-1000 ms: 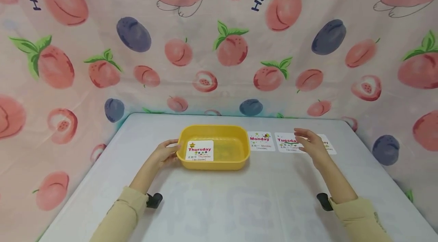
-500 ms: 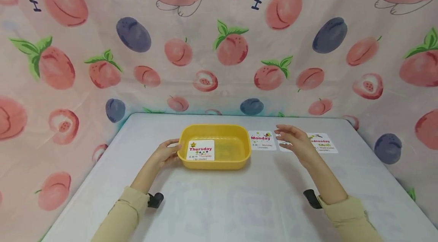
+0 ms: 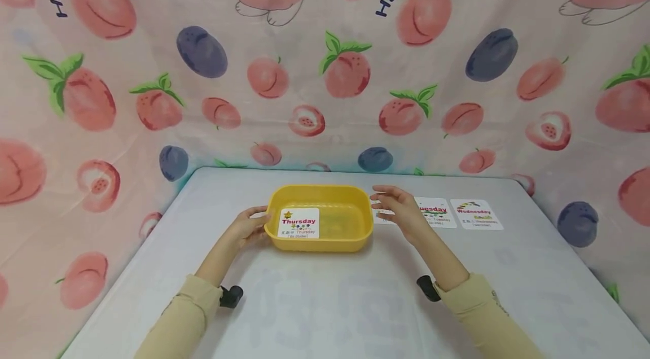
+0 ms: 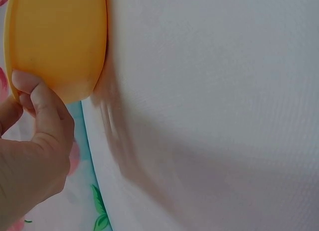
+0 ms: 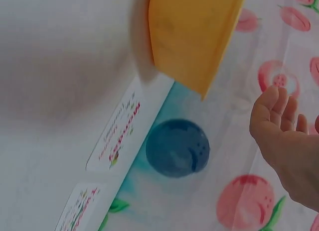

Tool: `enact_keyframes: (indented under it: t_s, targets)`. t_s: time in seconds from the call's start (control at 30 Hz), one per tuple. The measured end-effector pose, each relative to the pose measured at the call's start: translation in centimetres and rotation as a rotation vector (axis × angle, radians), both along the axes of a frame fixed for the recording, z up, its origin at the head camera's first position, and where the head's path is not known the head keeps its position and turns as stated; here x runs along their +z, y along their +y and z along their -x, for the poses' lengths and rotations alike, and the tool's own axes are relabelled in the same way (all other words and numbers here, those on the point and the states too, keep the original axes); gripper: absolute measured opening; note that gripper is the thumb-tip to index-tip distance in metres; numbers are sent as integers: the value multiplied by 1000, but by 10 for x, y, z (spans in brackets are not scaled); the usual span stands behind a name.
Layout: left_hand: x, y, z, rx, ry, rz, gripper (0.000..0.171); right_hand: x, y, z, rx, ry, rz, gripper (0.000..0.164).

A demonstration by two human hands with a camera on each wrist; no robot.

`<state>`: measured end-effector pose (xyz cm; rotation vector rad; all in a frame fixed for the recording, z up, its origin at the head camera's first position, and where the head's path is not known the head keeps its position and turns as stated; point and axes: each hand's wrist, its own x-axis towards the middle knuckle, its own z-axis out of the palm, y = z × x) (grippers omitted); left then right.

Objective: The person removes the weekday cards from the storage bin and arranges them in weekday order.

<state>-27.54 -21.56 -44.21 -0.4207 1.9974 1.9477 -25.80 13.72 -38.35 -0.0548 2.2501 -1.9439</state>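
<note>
One Thursday card (image 3: 298,223) lies inside the yellow tray (image 3: 317,245), nearer the left hand (image 3: 246,228) pinching its left rim; the right hand (image 3: 399,211), loosely spread, hovers beside the tray's right end.

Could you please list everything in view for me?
Tray: 1, yellow, on the table
Thursday card: 1, white, in the tray's left side
Monday card: 1, white, right of the tray
Tuesday card: 1, white, right of Monday
Wednesday card: 1, white, rightmost
Table: 1, white, beneath the tray
Backdrop: 1, pale pink fruit print, behind the table
Wrist devices: 2, black, one per wrist
Sleeves: 2, beige, on the forearms
Left hand: 1, holding the tray's left rim
Right hand: 1, raised near Monday
</note>
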Motion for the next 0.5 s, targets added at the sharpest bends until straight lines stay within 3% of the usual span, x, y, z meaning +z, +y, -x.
enact_keyframes:
  t_s: [0.27,0.5]
  targets:
    - [1,-2,-2,14,1,-1,49,-14,-38,8,86,-50,7,36]
    - [-1,-2,-2,-3,23,-11,49,-31,-59,13,96,-96,-19,35]
